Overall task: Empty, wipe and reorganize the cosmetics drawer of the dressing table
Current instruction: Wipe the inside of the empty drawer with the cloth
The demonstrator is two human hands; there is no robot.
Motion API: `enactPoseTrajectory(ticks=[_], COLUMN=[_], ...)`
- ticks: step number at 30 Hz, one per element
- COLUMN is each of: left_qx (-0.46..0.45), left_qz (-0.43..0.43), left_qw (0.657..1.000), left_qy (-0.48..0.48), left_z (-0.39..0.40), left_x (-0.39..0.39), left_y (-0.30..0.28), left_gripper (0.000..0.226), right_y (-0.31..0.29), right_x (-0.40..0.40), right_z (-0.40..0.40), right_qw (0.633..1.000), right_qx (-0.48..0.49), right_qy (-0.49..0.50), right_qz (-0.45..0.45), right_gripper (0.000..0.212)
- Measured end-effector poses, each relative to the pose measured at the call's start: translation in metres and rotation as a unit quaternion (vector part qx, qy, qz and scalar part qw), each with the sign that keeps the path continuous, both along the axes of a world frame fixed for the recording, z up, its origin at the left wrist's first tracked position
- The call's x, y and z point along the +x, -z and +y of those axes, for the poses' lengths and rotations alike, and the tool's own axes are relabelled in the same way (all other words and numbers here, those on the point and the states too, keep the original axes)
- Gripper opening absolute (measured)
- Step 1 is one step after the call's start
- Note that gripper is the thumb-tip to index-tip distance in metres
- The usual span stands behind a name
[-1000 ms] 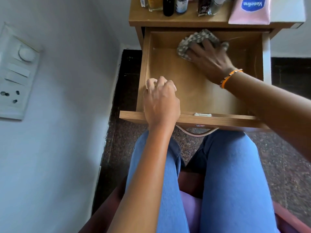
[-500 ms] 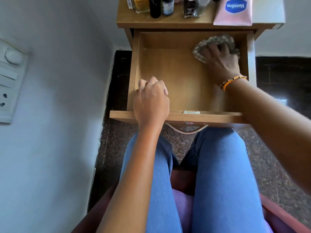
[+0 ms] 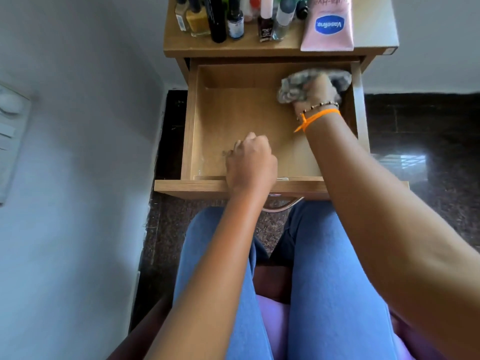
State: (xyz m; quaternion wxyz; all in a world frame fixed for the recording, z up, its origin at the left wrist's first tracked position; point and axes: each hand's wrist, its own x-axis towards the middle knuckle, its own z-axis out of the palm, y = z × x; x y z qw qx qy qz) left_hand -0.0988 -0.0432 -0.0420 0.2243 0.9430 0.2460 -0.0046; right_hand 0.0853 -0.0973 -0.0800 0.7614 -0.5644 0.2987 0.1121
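Note:
The wooden drawer point(image 3: 189, 141) of the dressing table is pulled out over my lap, and nothing lies on its floor but the cloth. My right hand point(image 3: 315, 93) grips a patterned grey cloth point(image 3: 288, 87) and presses it into the drawer's back right corner. My left hand point(image 3: 250, 165) is curled over the drawer's front edge near the middle; its fingertips are hidden inside the drawer. On the table top point(image 3: 233, 46) stand several cosmetic bottles point(image 3: 235, 22), and a pink Vaseline tube point(image 3: 328, 24) lies beside them.
A white wall with a switch panel point(image 3: 10, 141) is close on the left. Dark speckled floor point(image 3: 415, 131) lies either side of the table. The drawer's metal handle point(image 3: 281, 205) hangs above my knees in blue jeans. I sit on a purple-cushioned chair point(image 3: 272, 320).
My right hand has swept the cloth from the drawer's back middle to its back right corner. My left hand has slid right along the front edge, towards the middle.

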Motion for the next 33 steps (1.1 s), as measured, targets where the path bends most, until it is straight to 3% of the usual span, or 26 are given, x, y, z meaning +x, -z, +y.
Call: enactPoseTrajectory(ticks=[3, 6, 9, 11, 13, 16, 18, 20, 22, 24, 28, 31, 33], left_qx=[0.033, 0.037, 0.036, 0.037, 0.036, 0.032, 0.035, 0.033, 0.025, 0.015, 0.022, 0.021, 0.026], left_qz=[-0.034, -0.043, -0.045, -0.05, -0.055, -0.055, -0.059, -0.062, -0.057, -0.055, -0.063, -0.063, -0.063], left_qw=[0.999, 0.998, 0.997, 0.997, 0.996, 0.997, 0.996, 0.996, 0.997, 0.997, 0.996, 0.996, 0.996], left_qy=[-0.007, 0.029, 0.044, 0.053, 0.057, 0.054, 0.052, 0.053, 0.056, 0.057, 0.059, 0.063, 0.066], left_z=[-0.001, -0.006, -0.005, -0.005, -0.005, -0.003, -0.002, -0.003, -0.003, -0.002, -0.001, 0.0, 0.0], left_x=[-0.001, 0.001, 0.004, 0.004, 0.004, 0.002, 0.002, 0.001, 0.001, 0.0, 0.002, 0.002, 0.003], left_y=[-0.003, -0.004, -0.004, -0.005, -0.005, -0.001, -0.001, -0.002, -0.004, -0.005, -0.005, -0.006, -0.004], left_gripper=[0.027, 0.025, 0.024, 0.024, 0.025, 0.027, 0.028, 0.029, 0.029, 0.029, 0.031, 0.031, 0.029], right_y=[-0.016, -0.042, -0.039, -0.032, -0.019, -0.023, -0.029, -0.027, -0.023, -0.024, -0.027, -0.04, -0.04], right_x=[0.0, -0.01, -0.02, -0.03, -0.032, -0.034, -0.036, -0.034, -0.029, -0.022, -0.032, -0.061, -0.075], right_z=[0.02, 0.034, 0.033, 0.03, 0.026, 0.016, 0.011, 0.002, -0.014, -0.034, -0.052, -0.055, -0.065], right_qw=[0.997, 0.997, 0.988, 0.964, 0.878, 0.64, 0.496, 0.378, 0.297, 0.257, 0.235, 0.215, 0.241], right_qx=[0.027, -0.053, -0.156, -0.227, -0.32, -0.517, -0.632, -0.735, -0.791, -0.808, -0.796, -0.768, -0.727], right_qy=[0.067, 0.061, -0.002, -0.132, -0.328, -0.536, -0.538, -0.501, -0.473, -0.473, -0.516, -0.59, -0.636], right_qz=[0.011, 0.013, -0.008, -0.046, -0.14, -0.189, -0.255, -0.258, -0.249, -0.239, -0.213, -0.126, -0.096], right_gripper=[0.042, 0.06, 0.041, 0.032, 0.029, 0.039, 0.034, 0.032, 0.036, 0.037, 0.034, 0.024, 0.022])
